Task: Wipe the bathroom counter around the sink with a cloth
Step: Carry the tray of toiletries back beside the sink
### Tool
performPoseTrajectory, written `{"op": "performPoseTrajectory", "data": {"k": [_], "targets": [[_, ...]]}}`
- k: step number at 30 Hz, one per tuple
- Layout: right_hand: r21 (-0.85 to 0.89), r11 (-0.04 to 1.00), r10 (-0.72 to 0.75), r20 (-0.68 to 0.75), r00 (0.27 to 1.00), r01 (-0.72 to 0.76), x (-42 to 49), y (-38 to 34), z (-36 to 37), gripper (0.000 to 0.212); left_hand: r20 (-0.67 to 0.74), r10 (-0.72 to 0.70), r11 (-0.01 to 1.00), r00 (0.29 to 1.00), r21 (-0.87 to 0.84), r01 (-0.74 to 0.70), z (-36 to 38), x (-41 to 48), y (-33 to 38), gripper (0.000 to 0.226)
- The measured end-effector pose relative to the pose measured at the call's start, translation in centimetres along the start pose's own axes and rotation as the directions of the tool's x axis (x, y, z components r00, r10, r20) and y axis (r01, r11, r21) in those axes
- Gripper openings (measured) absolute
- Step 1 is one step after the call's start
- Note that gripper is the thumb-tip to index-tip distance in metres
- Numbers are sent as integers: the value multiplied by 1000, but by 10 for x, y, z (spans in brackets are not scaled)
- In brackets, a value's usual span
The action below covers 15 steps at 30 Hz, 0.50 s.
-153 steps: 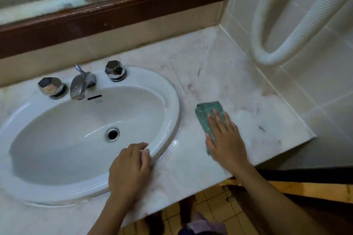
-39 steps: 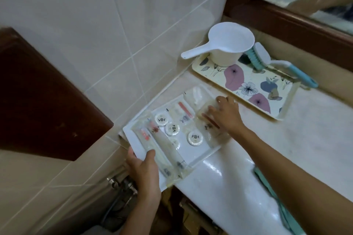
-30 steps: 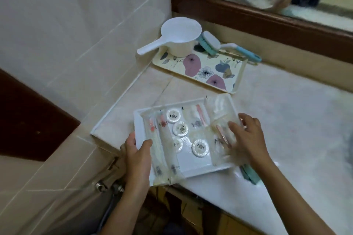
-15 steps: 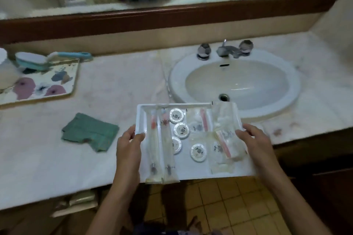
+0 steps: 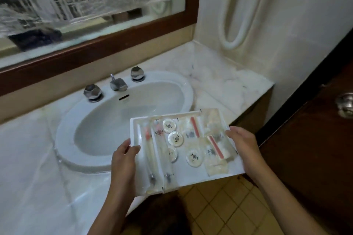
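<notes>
I hold a white tray point(image 5: 198, 177) of wrapped toiletries in the air, over the counter's front edge and the right part of the white oval sink point(image 5: 183, 89). My left hand point(image 5: 124, 160) grips the tray's left edge and my right hand point(image 5: 243, 146) grips its right edge. On the tray lie several round soaps and clear plastic sachets. The marble counter point(image 5: 225, 82) runs to the right of the sink as far as the tiled wall. The green cloth is out of view.
A chrome faucet point(image 5: 118, 83) with two knobs stands behind the basin. A wood-framed mirror point(image 5: 107, 40) runs along the back. A white hose point(image 5: 235, 42) hangs on the right wall. A dark wooden door with a knob point(image 5: 344, 104) is at the far right.
I lifted the toiletry tray off the counter's left end and carried it to the right, past the sink. The view swung right with it, so the cloth and floral tray left the frame.
</notes>
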State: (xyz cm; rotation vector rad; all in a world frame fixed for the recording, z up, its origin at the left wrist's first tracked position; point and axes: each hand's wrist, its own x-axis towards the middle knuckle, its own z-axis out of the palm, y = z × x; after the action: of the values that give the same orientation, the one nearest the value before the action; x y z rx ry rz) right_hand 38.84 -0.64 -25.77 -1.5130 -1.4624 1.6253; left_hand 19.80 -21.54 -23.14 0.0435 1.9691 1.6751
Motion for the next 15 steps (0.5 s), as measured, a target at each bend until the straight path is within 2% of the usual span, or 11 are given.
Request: {"op": "performPoseTrajectory", "data": {"k": [4,8,15], "targets": [[-25,1000,-4,-66,998,3,65,-30,-7,43,51,20,1000,998,-4,-20,49,38,15,24],[-77,997,-31,-64,997,26,133,-66,-6,43,56,13,1000,998,9,-14,96,79,38,28],[-199,972,-132,-16,991,126,239,-131,16,41,29,-27,1000,999,13,26,166,156,75,7]]}}
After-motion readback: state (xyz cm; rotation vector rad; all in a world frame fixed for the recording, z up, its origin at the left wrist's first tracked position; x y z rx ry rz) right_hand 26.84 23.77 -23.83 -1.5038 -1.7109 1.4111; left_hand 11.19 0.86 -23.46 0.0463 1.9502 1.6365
